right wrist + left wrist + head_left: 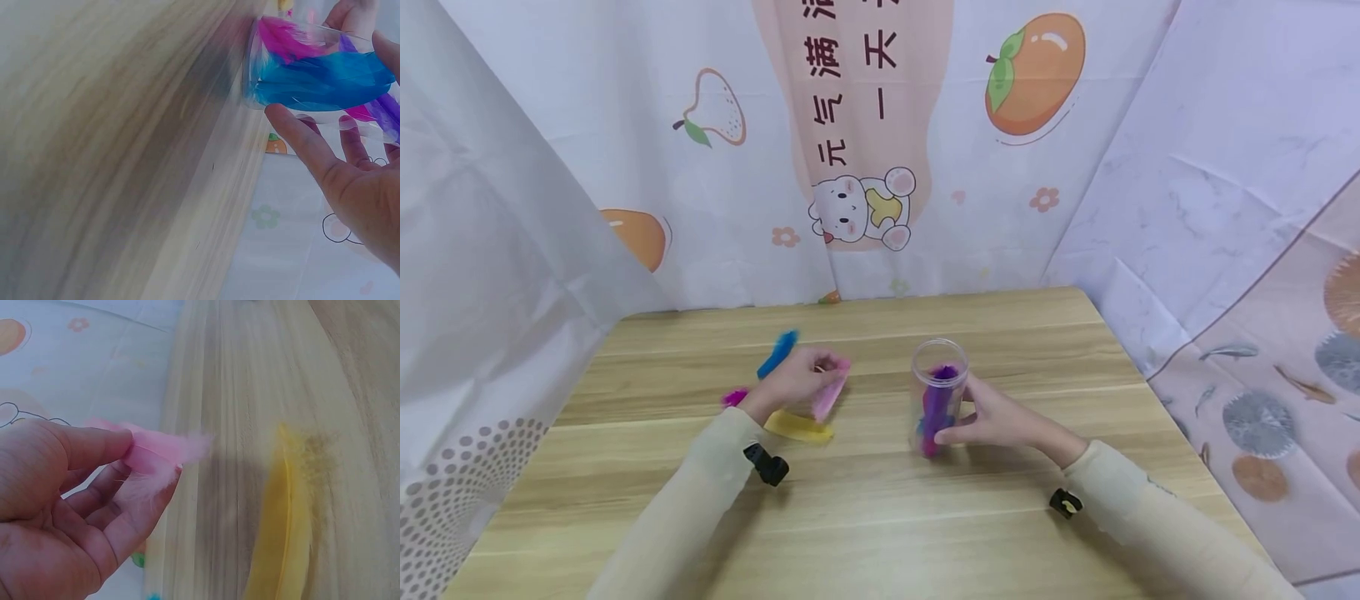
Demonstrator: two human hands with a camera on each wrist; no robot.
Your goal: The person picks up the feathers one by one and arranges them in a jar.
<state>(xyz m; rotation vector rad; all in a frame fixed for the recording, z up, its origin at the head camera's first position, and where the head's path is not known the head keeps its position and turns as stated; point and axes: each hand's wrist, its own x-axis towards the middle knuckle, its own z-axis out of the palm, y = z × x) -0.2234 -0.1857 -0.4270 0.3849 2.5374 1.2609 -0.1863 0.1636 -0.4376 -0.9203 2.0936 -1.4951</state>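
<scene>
On a wood-grained desk, leftmost is a small magenta feather, partly hidden left of the left hand and its wrist. A bright blue feather lies just beyond those fingers, slanting away to the right. On the near side of them a golden-yellow feather lies roughly crosswise, its right end aimed slightly toward the person.

The left fingers are closed to a thumb pinch on a pale pink, fluffy-edged feather. Its long axis runs from the fingertips toward the person, slanting slightly left; whether its free end touches the desk is unclear. It should be almost weightless, soft and easily creased, so a light hold on the firmer central shaft looks best.

Further right, a clear cylindrical jar stands upright, its long axis vertical and mouth facing up. Inside are purple, magenta and blue feathers, the purple one reaching the rim. The right hand curves around the jar from the right, thumb in front, fingers behind. Its smooth wall may be slippery; low down seems a steady grip.
</scene>
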